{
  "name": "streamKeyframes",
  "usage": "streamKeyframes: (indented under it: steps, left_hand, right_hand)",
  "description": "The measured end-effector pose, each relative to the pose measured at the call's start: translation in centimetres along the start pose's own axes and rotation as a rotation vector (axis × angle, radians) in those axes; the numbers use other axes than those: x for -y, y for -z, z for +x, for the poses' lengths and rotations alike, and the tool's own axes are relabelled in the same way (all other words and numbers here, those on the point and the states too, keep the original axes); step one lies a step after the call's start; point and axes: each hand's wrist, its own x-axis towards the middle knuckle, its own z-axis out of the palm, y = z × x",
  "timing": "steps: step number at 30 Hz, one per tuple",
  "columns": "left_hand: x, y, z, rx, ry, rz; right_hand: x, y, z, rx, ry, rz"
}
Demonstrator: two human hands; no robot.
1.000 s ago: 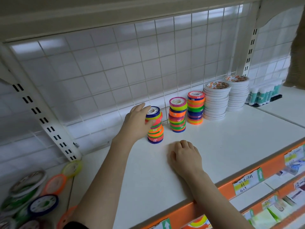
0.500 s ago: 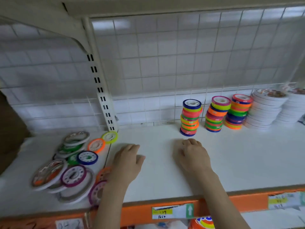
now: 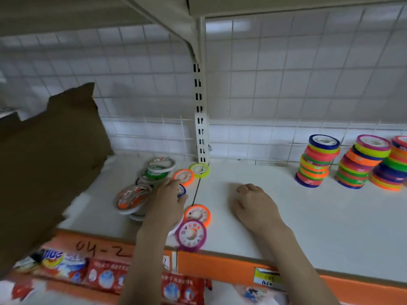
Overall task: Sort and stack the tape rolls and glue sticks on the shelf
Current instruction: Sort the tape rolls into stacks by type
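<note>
Here the left hand [image 3: 168,200] reaches to ten o'clock, fingers spread over the loose tape rolls [image 3: 141,190], seemingly touching a blue roll [image 3: 182,190]. The right hand [image 3: 253,205] rests loosely curled, empty, on the shelf [image 3: 308,227].

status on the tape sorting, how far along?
Done: three colored stacks stand upright at right. In hand: left hand reaches onto the loose pile, over a blue roll; right hand rests on the shelf. Left: the scattered rolls. No glue sticks visible.

Shop, white shelf [image 3: 286,227] with orange price-label strip [image 3: 220,264], wire-grid backing [image 3: 286,84], packaged goods [image 3: 105,276] below
</note>
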Motion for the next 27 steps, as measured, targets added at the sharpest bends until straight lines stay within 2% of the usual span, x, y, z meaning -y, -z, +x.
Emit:
streamKeyframes:
  steps: [6,10,20,27]
  left_hand:
    - [0.9,-0.7,0.7,0.038,0.018,0.074]
    - [1.6,-0.9,1.1,0.008,-0.004,0.078]
    - [2.6,1.0,0.3,-0.129,-0.057,-0.168]
    - [3.2,1.7,0.4,-0.195,-0.044,-0.316]
  right_hand:
    - [0.9,-0.6,0.4,0.024,0.023,-0.011]
    - [1.2,-0.9,0.8,0.044,0.040,-0.021]
    - [4.3,-1.1,7.7,0.107,0.145,-0.114]
    - [5.5,-2.9,11.3,0.142,0.129,-0.091]
